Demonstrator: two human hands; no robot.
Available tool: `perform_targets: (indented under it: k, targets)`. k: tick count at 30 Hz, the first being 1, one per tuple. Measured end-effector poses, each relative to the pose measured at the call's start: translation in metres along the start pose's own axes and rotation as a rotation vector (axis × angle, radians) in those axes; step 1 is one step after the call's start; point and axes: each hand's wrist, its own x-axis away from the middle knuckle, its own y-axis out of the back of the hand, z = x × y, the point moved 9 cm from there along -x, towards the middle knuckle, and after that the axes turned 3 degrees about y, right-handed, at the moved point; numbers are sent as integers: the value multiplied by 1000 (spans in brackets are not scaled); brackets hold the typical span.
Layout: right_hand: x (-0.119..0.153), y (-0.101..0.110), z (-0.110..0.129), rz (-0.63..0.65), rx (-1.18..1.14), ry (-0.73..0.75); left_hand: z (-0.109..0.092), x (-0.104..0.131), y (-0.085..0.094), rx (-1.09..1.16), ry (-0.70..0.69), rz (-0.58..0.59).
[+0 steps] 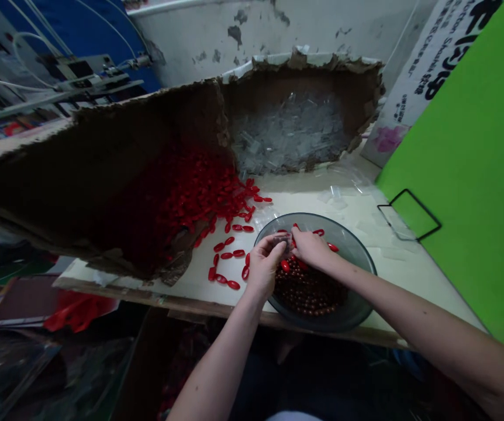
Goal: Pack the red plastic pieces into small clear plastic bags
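My left hand (264, 257) grips a small clear plastic box (283, 238) between thumb and fingers, over the left side of a grey bowl (369, 257). My right hand (312, 248) is closed at the box's right end, its fingertips pinched against something red; exactly what they hold is mostly hidden. Inside the bowl lie strings of shiny brown beads (311, 295). Several red oval pieces (332, 247) are in the bowl too, around and below my hands.
A torn-edged cardboard bin stands behind, with a heap of red pieces (199, 187) on the left and clear plastic boxes (296, 131) on the right. Red linked pieces (232, 254) lie on the white table (203, 295). A green panel (475, 175) with a black wire handle (430, 216) borders the right.
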Motion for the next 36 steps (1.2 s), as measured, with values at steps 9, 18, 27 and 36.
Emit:
perform_targets:
  k: [9,18,27,36]
  targets:
    - [18,35,-35,-124,-554,-15,6,4,-12,-59,80,143]
    - [69,63,-21,-480,-1100,168,19,12,-26,-65,200,213]
    - [74,62,-18,-372,-1060,265,18,12,-24,-123,193,196]
    - [70,46,-17,-174,-1062,174,7,12,-25,-357,57,222]
